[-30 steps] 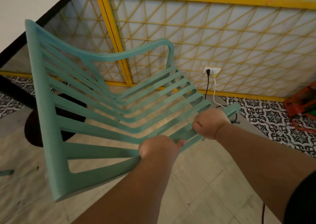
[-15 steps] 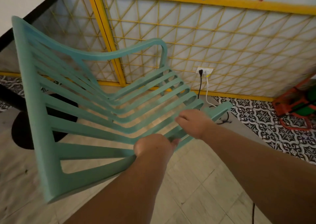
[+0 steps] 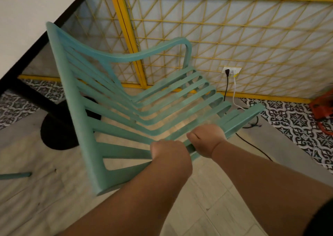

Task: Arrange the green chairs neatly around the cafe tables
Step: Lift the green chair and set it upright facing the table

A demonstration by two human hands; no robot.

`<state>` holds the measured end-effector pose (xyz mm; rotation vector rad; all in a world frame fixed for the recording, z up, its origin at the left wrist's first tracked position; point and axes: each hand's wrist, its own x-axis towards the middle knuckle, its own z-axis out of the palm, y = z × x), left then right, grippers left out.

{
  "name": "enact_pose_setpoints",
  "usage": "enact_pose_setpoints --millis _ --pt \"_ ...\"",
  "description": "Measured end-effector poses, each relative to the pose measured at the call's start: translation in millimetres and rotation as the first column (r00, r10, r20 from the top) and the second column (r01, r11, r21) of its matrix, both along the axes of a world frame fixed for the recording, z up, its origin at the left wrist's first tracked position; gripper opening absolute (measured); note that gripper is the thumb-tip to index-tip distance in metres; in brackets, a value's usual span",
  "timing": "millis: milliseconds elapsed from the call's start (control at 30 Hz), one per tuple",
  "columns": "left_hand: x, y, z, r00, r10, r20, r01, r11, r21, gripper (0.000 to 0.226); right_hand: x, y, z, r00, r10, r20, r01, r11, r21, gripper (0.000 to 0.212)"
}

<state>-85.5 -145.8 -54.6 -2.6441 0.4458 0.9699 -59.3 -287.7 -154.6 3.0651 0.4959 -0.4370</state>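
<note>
Green slatted chair, tilted off the floor beside a white cafe table, is carried by its near armrest; left hand and right hand both grip it. Next, probably lowering it upright, facing the table.

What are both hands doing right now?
Left hand: closed, gripping the green chair at its near side.
Right hand: closed, gripping the same chair just beside it.

No readable text, labels, brands or numbers anywhere in view.
</note>
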Motion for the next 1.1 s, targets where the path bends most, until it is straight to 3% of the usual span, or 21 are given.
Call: enact_pose_setpoints --millis 133,233,533,867,1100 --pt "-8 57 63 0.986 -0.167 0.009 0.163 0.97 0.178 0.044 2 1 -4 0.992 -0.125 -0.009 0.125 0.992 0.006 0.054" --pt "-17 69 65 0.954 -0.3 -0.022 0.297 0.927 0.228 0.036 2 2 -1 0.99 -0.134 -0.039 0.134 0.991 -0.002 0.054" --pt "-21 49 35 0.999 0.015 -0.037 -0.011 0.996 0.087 0.03 -1 3 4 0.997 -0.077 -0.008 0.077 0.995 -0.056 0.048" --pt "-29 41 23 0.999 0.029 0.036 -0.035 0.984 0.175 0.028 -1 -3 -6 0.993 -0.114 -0.019 0.114 0.993 -0.004 0.052" --pt "-57 30 14 0.991 0.122 0.046 -0.127 0.985 0.118 0.032 -15 -12 -4 0.994 -0.099 -0.043 0.098 0.995 -0.021 0.052"
